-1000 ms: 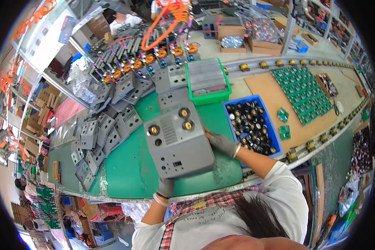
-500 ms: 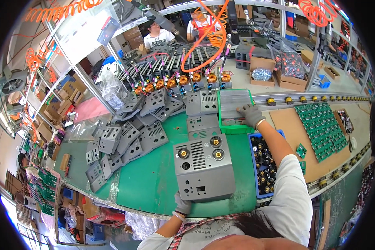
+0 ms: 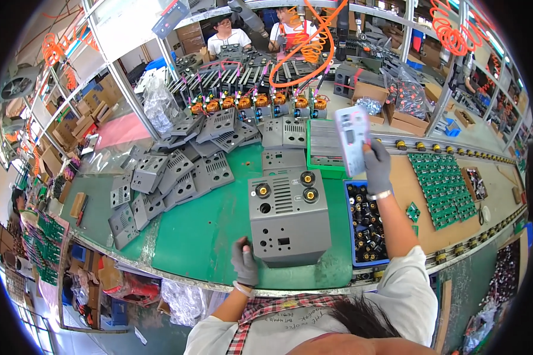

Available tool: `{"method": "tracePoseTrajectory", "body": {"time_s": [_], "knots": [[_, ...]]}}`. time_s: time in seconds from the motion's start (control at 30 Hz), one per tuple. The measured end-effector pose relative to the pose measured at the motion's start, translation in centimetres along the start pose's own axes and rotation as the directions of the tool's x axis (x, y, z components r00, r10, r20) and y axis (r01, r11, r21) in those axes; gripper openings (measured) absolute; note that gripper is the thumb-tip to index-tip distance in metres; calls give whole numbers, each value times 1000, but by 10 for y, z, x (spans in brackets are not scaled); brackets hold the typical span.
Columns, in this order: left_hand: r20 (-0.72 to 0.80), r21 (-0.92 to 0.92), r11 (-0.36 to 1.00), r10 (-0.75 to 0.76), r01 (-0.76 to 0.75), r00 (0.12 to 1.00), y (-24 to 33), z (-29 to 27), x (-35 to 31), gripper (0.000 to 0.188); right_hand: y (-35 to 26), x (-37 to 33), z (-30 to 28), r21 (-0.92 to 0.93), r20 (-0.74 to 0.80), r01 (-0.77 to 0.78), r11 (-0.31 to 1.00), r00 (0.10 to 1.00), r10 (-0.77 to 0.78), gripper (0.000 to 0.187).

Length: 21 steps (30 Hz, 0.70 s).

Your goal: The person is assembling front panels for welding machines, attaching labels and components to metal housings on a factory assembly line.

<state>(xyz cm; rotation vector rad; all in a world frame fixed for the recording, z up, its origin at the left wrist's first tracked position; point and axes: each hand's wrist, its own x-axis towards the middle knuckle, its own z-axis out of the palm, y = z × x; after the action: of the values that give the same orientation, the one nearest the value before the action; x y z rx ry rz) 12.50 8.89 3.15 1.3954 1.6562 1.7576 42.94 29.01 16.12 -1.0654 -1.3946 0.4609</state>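
Observation:
My right hand point(image 3: 377, 170), in a grey glove, grips the lower end of a light flat panel point(image 3: 354, 141) with cut-out holes. It holds the panel raised on edge in front of a green bin point(image 3: 326, 171) of stacked grey plates. A grey sheet-metal housing point(image 3: 299, 234) stands on the green table, with slots, round holes and three brass-centred black sockets on its upper part. Beside the housing's lower left corner is my gloved left hand point(image 3: 244, 263). Its fingers are loosely bent and apart, with nothing in them.
Loose grey metal panels point(image 3: 177, 174) are heaped at the left. A blue bin point(image 3: 367, 228) of black sockets stands right of the housing. Green circuit boards point(image 3: 441, 186) lie on brown board beside a roller track. Copper coil assemblies point(image 3: 260, 103) line the back; an orange air hose point(image 3: 272, 74) hangs there.
My right hand has lifted the light panel up from the green bin. My left hand has come away from the housing's lower edge to its left side.

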Motion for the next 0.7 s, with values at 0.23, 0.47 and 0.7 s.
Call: {"method": "tracePoseTrajectory", "body": {"time_s": [0.23, 0.47, 0.7], "knots": [[418, -250, 881, 472, -401, 776, 116, -21, -8, 28, -131, -161, 33, 328, 333, -228, 917, 936, 114, 36], [443, -185, 843, 530, -505, 723, 113, -37, -32, 16, -157, -212, 66, 351, 855, -636, 687, 517, 42, 67], [493, -206, 877, 476, -433, 728, 111, -49, -30, 21, -152, -223, 72, 250, 962, -791, 558, 269, -50, 70]]}}
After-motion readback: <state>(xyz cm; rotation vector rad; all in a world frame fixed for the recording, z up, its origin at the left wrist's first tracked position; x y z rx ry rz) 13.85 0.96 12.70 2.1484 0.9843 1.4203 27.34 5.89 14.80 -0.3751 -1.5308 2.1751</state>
